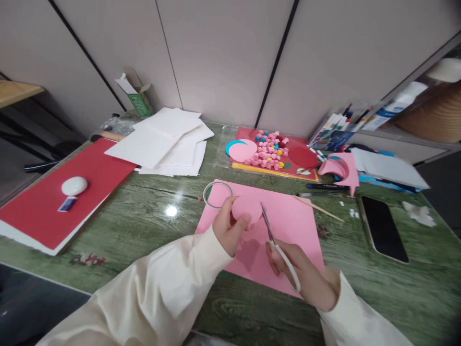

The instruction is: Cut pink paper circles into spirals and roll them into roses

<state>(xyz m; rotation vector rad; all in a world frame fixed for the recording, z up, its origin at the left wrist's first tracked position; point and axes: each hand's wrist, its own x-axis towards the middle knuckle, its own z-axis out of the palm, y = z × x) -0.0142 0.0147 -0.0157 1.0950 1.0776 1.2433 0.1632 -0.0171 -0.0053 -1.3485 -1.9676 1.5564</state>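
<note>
- Pinching the pink disc [247, 207] above the pink sheet [297, 221], the left hand [230, 228] leaves the disc's three o'clock edge bare, seemingly so the scissors [272, 239] can reach.
- The right hand's [300, 269] fingers clasp their handle, tips toward eleven o'clock.
- A tape ring [204, 196] lies at the sheet's ten o'clock corner, perhaps weighing it down.

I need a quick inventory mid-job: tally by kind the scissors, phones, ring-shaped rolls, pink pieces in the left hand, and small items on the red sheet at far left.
Scissors, in right hand: 1
Phone: 1
Ring-shaped roll: 1
Pink piece, in left hand: 1
Items on red sheet, white oval and dark blue item: 2
Total: 6
</note>
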